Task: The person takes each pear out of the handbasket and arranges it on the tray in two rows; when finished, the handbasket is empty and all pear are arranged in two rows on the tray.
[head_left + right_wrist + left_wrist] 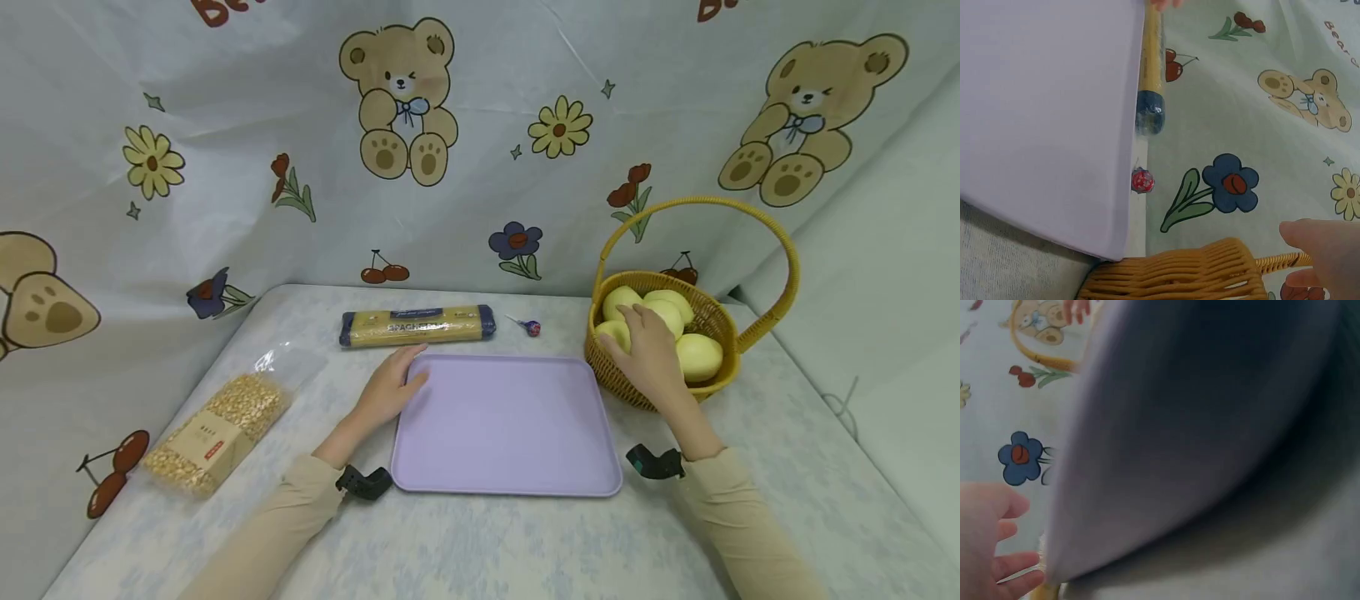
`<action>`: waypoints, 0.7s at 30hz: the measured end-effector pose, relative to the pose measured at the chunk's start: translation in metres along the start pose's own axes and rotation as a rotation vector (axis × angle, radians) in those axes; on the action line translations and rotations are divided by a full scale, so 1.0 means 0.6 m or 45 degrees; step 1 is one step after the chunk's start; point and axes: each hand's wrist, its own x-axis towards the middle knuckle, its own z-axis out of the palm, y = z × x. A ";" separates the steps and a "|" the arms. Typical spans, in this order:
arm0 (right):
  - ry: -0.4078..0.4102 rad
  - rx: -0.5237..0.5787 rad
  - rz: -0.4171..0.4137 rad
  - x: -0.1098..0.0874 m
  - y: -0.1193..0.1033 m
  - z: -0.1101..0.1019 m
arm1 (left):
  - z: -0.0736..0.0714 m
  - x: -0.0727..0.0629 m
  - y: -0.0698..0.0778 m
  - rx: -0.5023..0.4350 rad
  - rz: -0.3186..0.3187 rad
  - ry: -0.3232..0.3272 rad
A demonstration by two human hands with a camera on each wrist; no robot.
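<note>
A lilac tray [506, 425] lies flat at the middle of the table. My left hand [386, 387] rests at its far left corner, thumb by the rim and fingers loosely straight; in the left wrist view the fingers [1016, 569] sit just beside the tray edge [1063, 550]. To the right, a woven basket [622, 383] with a tall hoop handle holds several pale yellow-green round fruits [699, 358]. My right hand [648, 354] reaches over its near rim, fingers spread above the fruits at the left side. The right wrist view leaves the fruits hidden.
Behind the tray lie a spaghetti pack [416, 327] and a small wrapped lollipop [531, 327]. A clear bag of corn kernels [217, 433] lies at the left. A bear-print cloth [465, 208] hangs behind the table.
</note>
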 end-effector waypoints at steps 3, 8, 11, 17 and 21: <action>0.030 0.035 0.007 0.005 0.011 -0.003 | 0.011 -0.003 -0.016 -0.119 0.007 -0.025; 0.062 0.076 0.054 0.020 0.031 -0.008 | 0.016 -0.004 -0.029 -0.231 0.041 -0.013; 0.055 0.104 0.099 0.028 0.042 -0.012 | 0.016 -0.005 -0.032 -0.237 0.058 -0.005; 0.063 0.151 0.172 0.043 0.060 -0.027 | 0.019 -0.007 -0.032 -0.270 0.059 -0.011; 0.084 0.227 0.200 0.049 0.073 -0.037 | 0.021 -0.005 -0.030 -0.291 0.048 -0.009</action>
